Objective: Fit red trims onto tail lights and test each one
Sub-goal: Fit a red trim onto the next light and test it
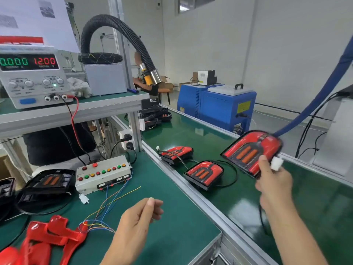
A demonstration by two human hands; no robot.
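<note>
Pinched by its lower edge, the tail light [252, 152] hangs out over the conveyor belt [315, 197] in my right hand [273, 184], thumb on the red face and fingers curled behind, with its white plug [276, 163] trapped against the same fingers. It reads as a light, stiff plastic shell, since one hand carries it tilted by a single edge without sagging; I'd judge the glossy red trim slippery and easy to scuff, so the dark rim is the safer place to hold, and the thin black lead wants slack, not a tug. Nearly the whole light sits above and beyond my grip, toward the belt's far edge, so it could lever out of the pinch. Blur hides exactly how the fingers sit behind it. My left hand [139, 219] hovers over the green bench [172, 236] near its right edge, fingers loosely curled and carrying nothing. Two finished lights [204, 173] lie along the belt's near edge, loose red trims [51, 236] at the bench's front-left corner, the button box [103, 175] further back.
</note>
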